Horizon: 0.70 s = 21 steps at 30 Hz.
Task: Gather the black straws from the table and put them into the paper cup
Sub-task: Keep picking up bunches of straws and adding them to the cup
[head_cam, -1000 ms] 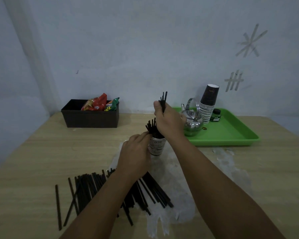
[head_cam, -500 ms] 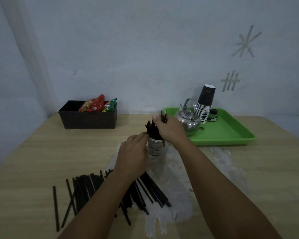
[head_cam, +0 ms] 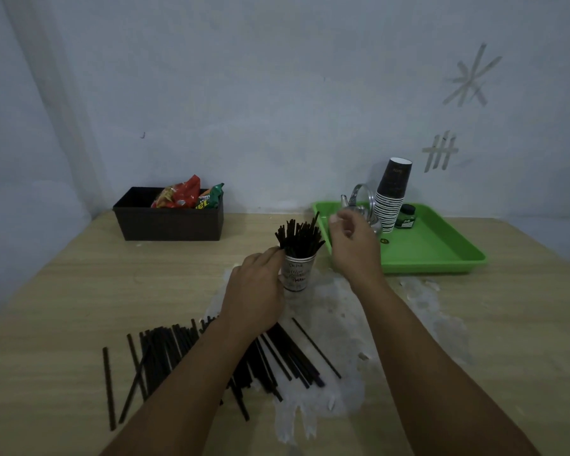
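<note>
Black thin plastic straws (head_cam: 218, 357) lie fanned near the worktop's front edge; more stand in the printed white paper cup (head_cam: 297, 274) mid-worktop. Light and springy, they are probably best pinched mid-length in bundles. Left hand (head_cam: 255, 291) grasps the cup; right hand (head_cam: 352, 245) hovers beside it, loosely released, empty.

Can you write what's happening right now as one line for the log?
left hand: holding paper cup | right hand: open, empty, beside cup | straws in cup: many | straws on table: pile left
</note>
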Each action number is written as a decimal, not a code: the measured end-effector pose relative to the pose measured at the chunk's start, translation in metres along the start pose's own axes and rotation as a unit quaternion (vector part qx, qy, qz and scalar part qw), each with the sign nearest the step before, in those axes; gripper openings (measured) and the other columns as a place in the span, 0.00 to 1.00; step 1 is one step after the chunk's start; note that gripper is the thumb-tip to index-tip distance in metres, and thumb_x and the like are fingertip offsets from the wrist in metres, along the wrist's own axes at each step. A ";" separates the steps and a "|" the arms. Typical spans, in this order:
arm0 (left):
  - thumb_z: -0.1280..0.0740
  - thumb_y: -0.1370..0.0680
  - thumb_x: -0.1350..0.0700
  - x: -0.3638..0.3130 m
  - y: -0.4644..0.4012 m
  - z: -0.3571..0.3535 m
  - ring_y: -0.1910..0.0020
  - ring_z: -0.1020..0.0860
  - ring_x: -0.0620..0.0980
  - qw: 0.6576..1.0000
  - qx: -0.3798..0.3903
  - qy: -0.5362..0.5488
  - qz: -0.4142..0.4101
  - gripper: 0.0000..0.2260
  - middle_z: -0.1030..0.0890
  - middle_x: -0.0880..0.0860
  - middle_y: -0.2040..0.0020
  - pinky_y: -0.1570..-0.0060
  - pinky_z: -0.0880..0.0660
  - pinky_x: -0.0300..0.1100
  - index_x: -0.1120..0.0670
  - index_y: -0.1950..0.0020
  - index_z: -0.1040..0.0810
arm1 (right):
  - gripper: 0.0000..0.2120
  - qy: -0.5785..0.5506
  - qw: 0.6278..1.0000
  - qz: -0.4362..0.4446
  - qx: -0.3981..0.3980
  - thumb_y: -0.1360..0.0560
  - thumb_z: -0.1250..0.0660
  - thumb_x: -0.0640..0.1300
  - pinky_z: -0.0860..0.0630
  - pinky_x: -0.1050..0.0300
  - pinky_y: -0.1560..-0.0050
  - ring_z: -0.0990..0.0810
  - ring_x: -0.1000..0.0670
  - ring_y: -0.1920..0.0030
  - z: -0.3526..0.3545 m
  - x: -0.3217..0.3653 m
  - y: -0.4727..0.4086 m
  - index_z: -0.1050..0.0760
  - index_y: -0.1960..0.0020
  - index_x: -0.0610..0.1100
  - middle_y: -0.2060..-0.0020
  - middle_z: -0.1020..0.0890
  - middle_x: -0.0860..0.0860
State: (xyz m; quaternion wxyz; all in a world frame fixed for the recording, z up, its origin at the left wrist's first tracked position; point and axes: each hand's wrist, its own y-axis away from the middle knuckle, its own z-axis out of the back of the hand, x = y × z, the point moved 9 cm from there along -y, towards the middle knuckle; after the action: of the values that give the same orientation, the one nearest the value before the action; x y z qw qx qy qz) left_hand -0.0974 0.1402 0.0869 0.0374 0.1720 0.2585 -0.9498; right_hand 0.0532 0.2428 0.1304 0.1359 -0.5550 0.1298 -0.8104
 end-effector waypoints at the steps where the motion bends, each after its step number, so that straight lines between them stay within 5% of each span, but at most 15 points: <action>1: 0.37 0.25 0.60 0.000 0.000 0.000 0.37 0.28 0.56 1.000 0.003 0.003 0.001 0.23 0.29 0.50 0.29 0.44 0.28 0.53 0.53 0.29 0.33 | 0.14 0.027 1.000 -0.003 0.006 0.21 0.36 0.50 0.26 0.57 0.47 0.22 0.53 0.49 0.004 -0.007 0.007 0.23 0.39 0.44 0.48 0.20 0.52; 6: 0.37 0.23 0.59 0.000 0.006 0.006 0.34 0.31 0.56 0.999 0.006 0.040 0.021 0.24 0.30 0.51 0.29 0.40 0.32 0.50 0.53 0.27 0.36 | 0.09 0.145 0.983 -0.026 0.110 0.24 0.32 0.49 0.23 0.55 0.49 0.19 0.52 0.53 -0.002 -0.044 0.061 0.17 0.47 0.48 0.55 0.17 0.54; 10: 0.36 0.23 0.58 0.009 0.024 0.007 0.37 0.28 0.56 0.999 0.011 0.037 0.037 0.18 0.24 0.52 0.34 0.40 0.30 0.50 0.53 0.33 0.26 | 0.09 0.246 0.941 -0.015 0.232 0.26 0.32 0.54 0.21 0.55 0.54 0.18 0.54 0.55 -0.025 -0.060 0.105 0.17 0.51 0.52 0.56 0.15 0.56; 16: 0.35 0.23 0.56 0.027 0.061 0.018 0.41 0.23 0.55 0.998 0.007 0.001 0.065 0.12 0.18 0.52 0.42 0.42 0.27 0.51 0.53 0.40 0.20 | 0.27 0.303 0.920 0.039 0.245 0.29 0.40 0.70 0.35 0.57 0.70 0.25 0.49 0.62 -0.036 -0.047 0.134 0.26 0.66 0.46 0.65 0.27 0.49; 21: 0.34 0.24 0.59 0.045 0.084 0.030 0.44 0.22 0.58 0.996 0.011 -0.013 0.090 0.11 0.17 0.54 0.45 0.44 0.25 0.53 0.55 0.42 0.19 | 0.36 0.353 0.900 0.058 0.248 0.32 0.48 0.77 0.26 0.53 0.57 0.26 0.46 0.51 -0.052 -0.036 0.152 0.24 0.52 0.47 0.56 0.29 0.48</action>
State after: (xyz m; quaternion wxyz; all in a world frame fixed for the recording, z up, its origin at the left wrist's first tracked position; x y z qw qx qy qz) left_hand -0.1352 0.0536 0.0557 0.1243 0.1827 0.2308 -0.9476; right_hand 0.0288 0.1176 0.0265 0.2608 -0.1725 -0.0040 -0.9499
